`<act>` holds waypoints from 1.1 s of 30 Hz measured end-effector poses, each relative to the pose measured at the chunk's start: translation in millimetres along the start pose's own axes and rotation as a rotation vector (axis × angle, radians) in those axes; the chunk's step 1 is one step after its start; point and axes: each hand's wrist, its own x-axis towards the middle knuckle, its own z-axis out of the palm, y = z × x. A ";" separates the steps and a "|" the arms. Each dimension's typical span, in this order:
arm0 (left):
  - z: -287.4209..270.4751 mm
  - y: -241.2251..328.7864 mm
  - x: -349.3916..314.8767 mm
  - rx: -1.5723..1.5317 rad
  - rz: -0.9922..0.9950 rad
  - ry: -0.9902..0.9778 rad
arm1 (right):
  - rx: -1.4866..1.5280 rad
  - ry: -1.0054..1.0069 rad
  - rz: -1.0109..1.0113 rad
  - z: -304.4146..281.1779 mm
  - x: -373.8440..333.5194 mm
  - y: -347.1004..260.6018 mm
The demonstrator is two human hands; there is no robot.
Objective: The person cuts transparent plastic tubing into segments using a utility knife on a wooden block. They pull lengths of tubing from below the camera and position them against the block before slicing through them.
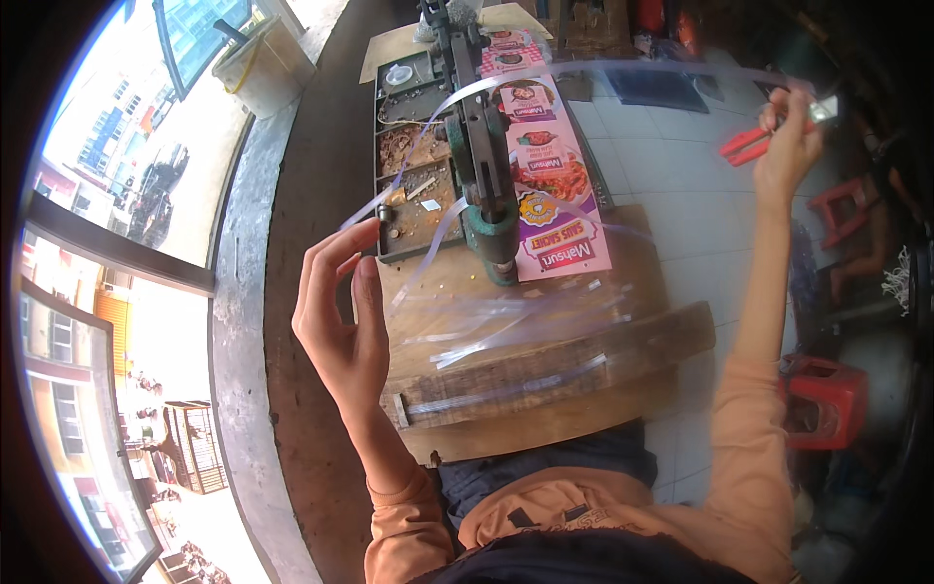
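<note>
Stretching a thin, limp, slippery clear plastic strip (603,66) between both hands, left fingers (342,243) and right fingers (778,109) pinching its ends above the wooden counter (584,360).

Two hands up, the left hand (341,321) and the right hand (790,146), sharing one long clear plastic strip (623,66). One green press machine (482,156) stands on one wooden board (584,370). One metal tray (413,165) with four compartments I count. One white bucket (261,66) at the window, two red stools (827,399), one red pliers (744,144).
</note>
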 end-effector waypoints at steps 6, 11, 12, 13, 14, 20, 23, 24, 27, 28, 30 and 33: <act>47.4 61.4 3.3 -0.127 0.255 -0.079 | -0.167 0.277 -0.340 -60.0 26.6 -81.4; 128.6 130.8 -6.5 -0.238 0.558 -0.438 | -0.396 0.143 -0.537 -61.4 -2.6 -115.8; 146.9 142.4 -9.8 -0.254 0.581 -0.309 | -0.385 0.123 -0.561 -62.5 -5.6 -119.1; 165.1 145.7 -11.8 -0.209 0.606 -0.365 | -0.384 0.104 -0.594 -65.9 -6.3 -123.3; 179.6 146.0 -12.6 -0.162 0.633 -0.423 | -0.355 0.051 -0.655 -69.7 -4.5 -129.3; 129.3 143.2 -6.5 -0.210 0.686 -0.346 | -0.898 0.260 -0.502 -208.6 67.3 -120.4; 89.1 138.1 -23.9 -0.090 0.716 -0.461 | -1.242 0.289 -0.524 -279.4 87.5 -97.2; 80.1 138.9 -32.4 -0.067 0.729 -0.502 | -1.322 0.244 -0.604 -316.6 102.1 -91.4; 67.6 126.2 -72.2 -0.187 0.667 -0.619 | -1.440 -0.023 -0.617 -417.9 113.8 -65.3; 65.9 119.9 -85.2 -0.150 0.615 -0.691 | -1.732 -0.197 -0.360 -412.4 87.6 -56.6; 62.7 105.1 -110.4 -0.128 0.523 -0.824 | -2.050 -0.409 -0.210 -419.1 44.1 -61.0; 71.9 75.7 -151.2 -0.161 0.327 -0.872 | -1.801 -0.619 -0.672 -407.7 -14.6 -59.0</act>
